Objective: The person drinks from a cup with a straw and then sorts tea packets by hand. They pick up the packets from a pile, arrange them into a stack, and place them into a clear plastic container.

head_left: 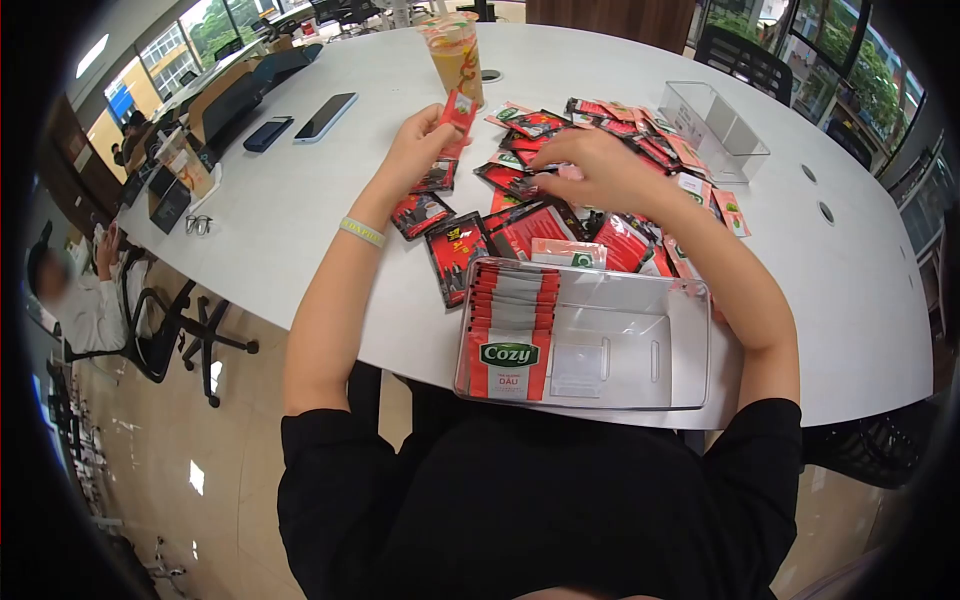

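My left hand (418, 150) is closed on a small red tea sachet (459, 112), which stands upright in the fingers. My right hand (608, 172) reaches over the heap of sachets, fingers bent and thumb apart from them; its fingertips are close to a dark red packet (508, 180). Red, black and pink packets lie loosely around both hands, among them a larger red-black packet (462, 258) at the near left. Close to my body sits a clear plastic bin (630, 395) with a row of red Cozy sachets (508, 355) stacked in its left side.
A second clear bin (715, 135) stands behind the heap. An orange drink cup (456, 65) is just beyond my left hand. Further left on the white table (270, 215) lie a phone (326, 117), a dark case (268, 134) and earphones (199, 225). A person (90, 300) sits at far left.
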